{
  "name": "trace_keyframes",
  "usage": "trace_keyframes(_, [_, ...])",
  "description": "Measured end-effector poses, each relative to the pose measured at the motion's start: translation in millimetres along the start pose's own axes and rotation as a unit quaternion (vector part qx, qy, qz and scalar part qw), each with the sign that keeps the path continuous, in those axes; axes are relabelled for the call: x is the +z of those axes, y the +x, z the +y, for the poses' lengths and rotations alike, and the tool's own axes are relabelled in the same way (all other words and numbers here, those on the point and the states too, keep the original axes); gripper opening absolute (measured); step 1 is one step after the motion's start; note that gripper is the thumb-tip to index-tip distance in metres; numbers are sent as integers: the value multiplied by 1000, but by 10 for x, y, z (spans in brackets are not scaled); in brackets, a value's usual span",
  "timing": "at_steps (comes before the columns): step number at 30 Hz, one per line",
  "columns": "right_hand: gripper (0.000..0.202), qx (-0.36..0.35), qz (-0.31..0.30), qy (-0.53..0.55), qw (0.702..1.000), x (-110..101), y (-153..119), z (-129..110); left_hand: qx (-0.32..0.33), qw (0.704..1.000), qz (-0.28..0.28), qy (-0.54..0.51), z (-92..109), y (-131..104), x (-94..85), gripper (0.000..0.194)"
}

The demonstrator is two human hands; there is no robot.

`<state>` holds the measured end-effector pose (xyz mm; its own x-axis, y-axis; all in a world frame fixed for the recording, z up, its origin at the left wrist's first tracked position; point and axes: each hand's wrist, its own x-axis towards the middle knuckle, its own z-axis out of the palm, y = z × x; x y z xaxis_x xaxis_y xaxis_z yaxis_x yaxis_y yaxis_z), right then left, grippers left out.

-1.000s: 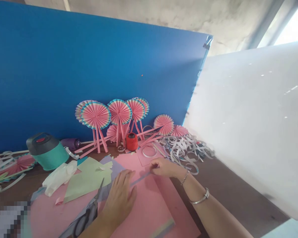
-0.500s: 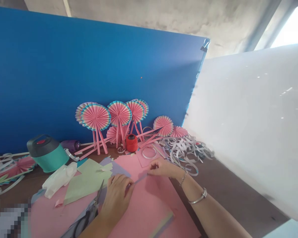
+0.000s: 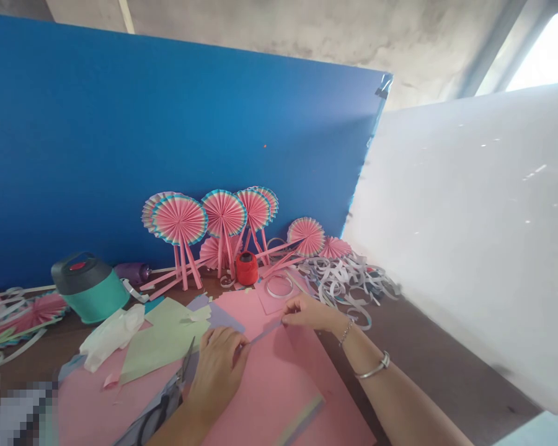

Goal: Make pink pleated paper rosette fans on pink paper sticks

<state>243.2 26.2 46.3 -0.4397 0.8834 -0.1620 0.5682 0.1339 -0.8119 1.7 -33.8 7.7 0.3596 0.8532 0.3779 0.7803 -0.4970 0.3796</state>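
A narrow purple paper strip [image 3: 266, 332] stretches between my two hands above a pink paper sheet [image 3: 265, 384]. The fingers of my left hand [image 3: 222, 359] are closed on its near end. My right hand [image 3: 309, 313], with bracelets on the wrist, pinches the far end. On the pink sheet, near its front, lies a band of striped paper [image 3: 302, 421] in yellow-green and purple. Scissors [image 3: 184, 365] rest beside my left wrist, partly hidden by the forearm. Green paper [image 3: 160, 341] lies left of that hand.
Several pink pleated paper fans [image 3: 179, 220] lean against a blue board [image 3: 190, 111]. A teal jug [image 3: 95, 297] stands at left, beside crumpled white material [image 3: 114, 328]. At the back are a red spool [image 3: 247, 269], a bangle [image 3: 279, 287] and tangled paper strips [image 3: 339, 282].
My right hand has moved slightly right and away from my left hand, so more of the purple strip shows between them. My left hand has stayed nearly still.
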Motion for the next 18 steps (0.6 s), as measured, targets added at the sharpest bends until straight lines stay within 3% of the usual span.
trace_keyframes(7, [14,18,42,75,996,22,60,21,-6,1000,2,-2,-5,6,-10,21])
trace_keyframes(11, [19,49,158,117,979,-73,73,81,-22,1000,5,1,-40,1,-22,21])
trace_keyframes(14, [26,49,236,81,967,-127,91,173,-29,1000,1,-4,-50,2,-26,20])
trace_keyframes(18, [27,3,222,-75,972,-73,142,265,-29,999,9,-11,-42,4,-21,15])
